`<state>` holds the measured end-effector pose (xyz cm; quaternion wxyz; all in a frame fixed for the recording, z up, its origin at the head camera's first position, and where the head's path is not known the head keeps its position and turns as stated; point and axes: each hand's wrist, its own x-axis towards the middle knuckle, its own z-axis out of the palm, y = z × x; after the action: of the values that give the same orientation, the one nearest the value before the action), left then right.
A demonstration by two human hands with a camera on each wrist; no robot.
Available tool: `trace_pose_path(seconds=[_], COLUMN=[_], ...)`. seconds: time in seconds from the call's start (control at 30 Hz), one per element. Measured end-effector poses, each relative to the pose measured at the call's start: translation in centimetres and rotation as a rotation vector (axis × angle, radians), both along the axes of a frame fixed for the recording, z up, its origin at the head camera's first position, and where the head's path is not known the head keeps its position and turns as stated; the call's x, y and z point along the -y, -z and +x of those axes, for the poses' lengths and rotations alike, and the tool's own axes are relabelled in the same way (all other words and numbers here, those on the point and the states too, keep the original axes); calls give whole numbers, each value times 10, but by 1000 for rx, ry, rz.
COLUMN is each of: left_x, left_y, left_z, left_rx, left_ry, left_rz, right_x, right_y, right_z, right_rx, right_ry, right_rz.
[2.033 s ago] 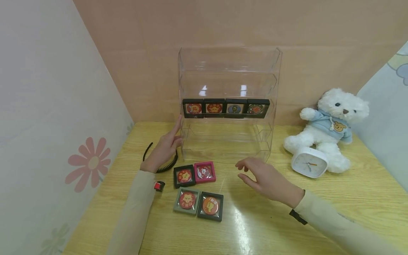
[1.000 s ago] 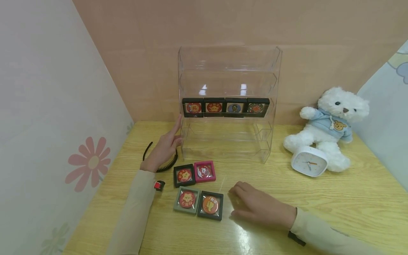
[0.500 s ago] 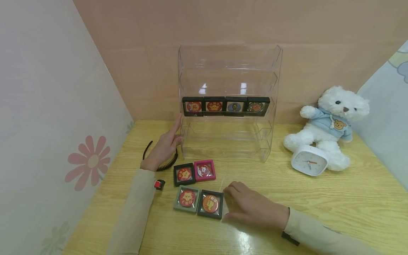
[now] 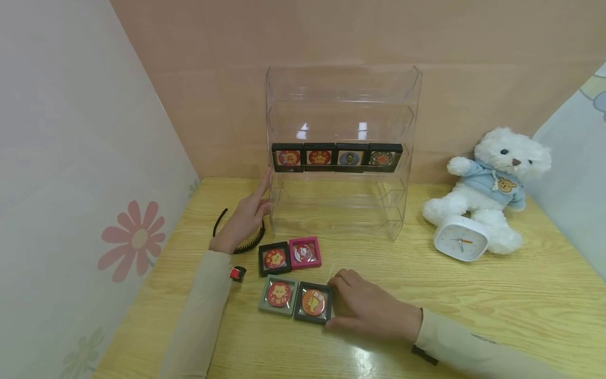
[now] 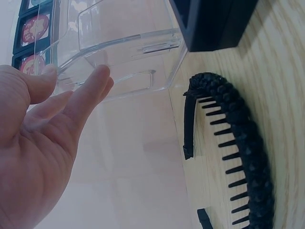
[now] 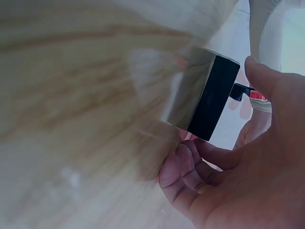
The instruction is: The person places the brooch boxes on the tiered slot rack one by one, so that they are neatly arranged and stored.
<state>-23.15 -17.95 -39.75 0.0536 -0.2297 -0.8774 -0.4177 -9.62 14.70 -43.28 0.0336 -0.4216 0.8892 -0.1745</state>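
Observation:
A clear acrylic tiered rack [image 4: 341,210] stands against the back wall. My left hand [image 4: 241,221] touches its left side with extended fingers; the left wrist view shows the hand [image 5: 47,133] beside the clear plastic. On the table lie a dark square badge frame [image 4: 313,303] with an orange badge, a grey-green frame [image 4: 278,296], a black frame [image 4: 275,258] and a pink frame [image 4: 305,252]. At the dark frame's right edge is my right hand [image 4: 369,308]. In the right wrist view, its thumb and forefinger flank that frame [image 6: 214,98], with a small gap at the thumb.
Several black-framed badges [image 4: 336,158] line the rack's middle tier. A black toothed headband [image 4: 251,245] lies left of the rack. To the right sits a white teddy bear [image 4: 492,184], a white clock [image 4: 461,239] in front of it. A patterned wall [image 4: 94,131] borders the left.
My right hand has come down and left from in front of the rack to the dark frame's right edge. The left hand stays at the rack's side.

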Motion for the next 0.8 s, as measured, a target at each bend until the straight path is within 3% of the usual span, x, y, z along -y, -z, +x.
trace_pose_path(seconds=[0.43, 0.8], left_x=[-1, 0], left_y=[-1, -1], left_z=[1, 2], left_rx=[36, 42], left_ry=[8, 11], left_rz=[32, 42], right_x=[4, 2], right_y=[-1, -2], right_z=[0, 0], right_rx=[-8, 85], right_ry=[-13, 32], right_rz=[-1, -29])
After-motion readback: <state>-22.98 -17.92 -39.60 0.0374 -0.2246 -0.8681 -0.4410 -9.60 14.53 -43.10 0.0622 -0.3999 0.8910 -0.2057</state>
